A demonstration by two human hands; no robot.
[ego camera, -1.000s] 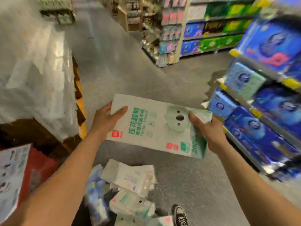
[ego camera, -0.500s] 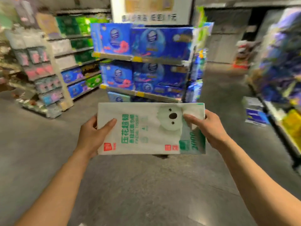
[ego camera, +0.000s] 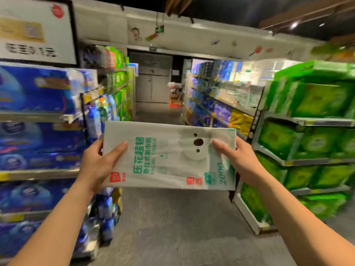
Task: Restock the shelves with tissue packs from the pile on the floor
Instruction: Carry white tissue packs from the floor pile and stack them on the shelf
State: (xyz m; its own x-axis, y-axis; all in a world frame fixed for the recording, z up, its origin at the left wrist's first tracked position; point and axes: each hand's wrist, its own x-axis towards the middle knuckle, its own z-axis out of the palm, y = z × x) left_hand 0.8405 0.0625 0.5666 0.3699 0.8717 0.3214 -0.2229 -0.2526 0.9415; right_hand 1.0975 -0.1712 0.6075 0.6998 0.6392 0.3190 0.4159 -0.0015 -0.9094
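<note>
**Tissue pack carried crosswise between two hands, mid-aisle, no shelf slot yet faced**

The tissue pack [ego camera: 169, 157] is held at chest height in front of the person, clear of the floor [ego camera: 172, 227] and of every shelf. Its long axis runs left to right, printed face toward the camera, the top edge tipped slightly away.

The left hand [ego camera: 96, 166] clamps the left short end, thumb across the front and fingers hidden behind. The right hand [ego camera: 242, 160] clamps the right short end likewise, thumb lying beside the koala print. Both grips are closed on the pack; neither hand is nearer its centre.

The blue-pack shelves [ego camera: 38, 116] stand to the left and the green-pack shelves [ego camera: 307, 121] to the right, both well apart from the pack. The aisle runs straight ahead.

Judgement: the pack lies across the aisle, so its short ends point at the shelving either side. No gap for this white product is discernible; the surroundings are blurred. The floor pile is out of view.
</note>
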